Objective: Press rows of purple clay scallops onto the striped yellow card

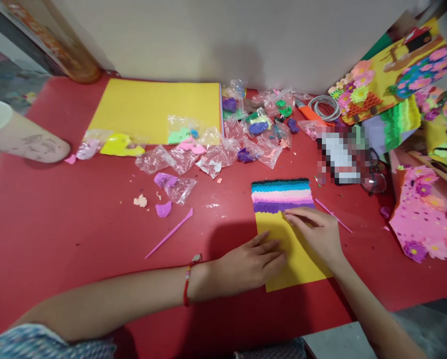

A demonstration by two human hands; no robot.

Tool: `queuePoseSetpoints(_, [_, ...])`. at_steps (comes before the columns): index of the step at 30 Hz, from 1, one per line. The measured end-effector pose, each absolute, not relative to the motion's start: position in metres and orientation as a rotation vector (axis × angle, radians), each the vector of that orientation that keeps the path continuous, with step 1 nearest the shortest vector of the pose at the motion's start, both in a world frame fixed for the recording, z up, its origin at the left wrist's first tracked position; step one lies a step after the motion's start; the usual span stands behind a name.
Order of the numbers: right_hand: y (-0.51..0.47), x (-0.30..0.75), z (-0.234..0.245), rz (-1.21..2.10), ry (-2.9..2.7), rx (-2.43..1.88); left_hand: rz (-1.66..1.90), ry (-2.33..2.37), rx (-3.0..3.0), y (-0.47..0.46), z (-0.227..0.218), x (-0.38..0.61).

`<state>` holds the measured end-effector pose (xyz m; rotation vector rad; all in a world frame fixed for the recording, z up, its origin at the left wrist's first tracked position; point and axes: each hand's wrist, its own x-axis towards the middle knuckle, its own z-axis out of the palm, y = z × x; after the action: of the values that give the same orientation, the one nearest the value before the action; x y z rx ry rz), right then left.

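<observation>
A yellow sheet [307, 259] lies on the red table, its top part covered with wavy bands of clay [282, 195] in black, blue, white, pink and purple. My left hand [255, 262] rests over the sheet's left side, fingers stretched out and holding nothing I can see. At the lower edge of the purple band, my right hand [316, 232] has thumb and forefinger pinched together. Whatever is between those fingertips is too small to make out. Just right of the right hand is a thin pink modelling tool [334, 216]. Another pink tool [170, 233] lies left of the sheet, below a purple clay piece [164, 209].
Several plastic bags of coloured clay [223, 152] are spread across the back. Behind them lies a large yellow sheet [156, 104]. A white cup [25, 132] and a bottle [74, 60] stand left. Glasses [374, 179], a coiled cable [325, 108] and clay-decorated sheets [421, 214] are right.
</observation>
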<state>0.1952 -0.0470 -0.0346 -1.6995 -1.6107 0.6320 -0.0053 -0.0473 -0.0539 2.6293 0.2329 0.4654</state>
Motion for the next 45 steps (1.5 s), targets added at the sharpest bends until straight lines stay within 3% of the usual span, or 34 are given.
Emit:
queuePoseSetpoints(5, [-0.042,0.19,-0.027,0.606,-1.688,-1.665,0.588,0.367,2.474,-0.054,-0.052,-0.004])
queuePoseSetpoints(12, [-0.049,0.181,-0.006,0.765,-1.877,-1.3,0.622,0.579,1.417,-0.036,-0.042,-0.01])
queuePoseSetpoints(17, [-0.058,0.175,-0.009,0.675,-1.916,-1.271,0.611,0.545,1.159,-0.035,-0.042,-0.009])
queuePoseSetpoints(24, [-0.063,0.177,-0.011,0.675,-2.057,-1.31,0.536,0.552,1.361,-0.03,-0.038,-0.008])
queuePoseSetpoints(30, [-0.056,0.192,-0.008,0.671,-1.595,-1.554,0.62,0.533,1.778,-0.032,-0.042,-0.011])
queuePoseSetpoints(36, [-0.041,0.199,-0.013,0.535,-1.783,-1.566,0.61,0.308,2.224,-0.035,-0.045,-0.008])
queuePoseSetpoints(45, [-0.03,0.196,-0.02,0.437,-1.967,-1.485,0.57,0.31,2.288,-0.034,-0.047,-0.006])
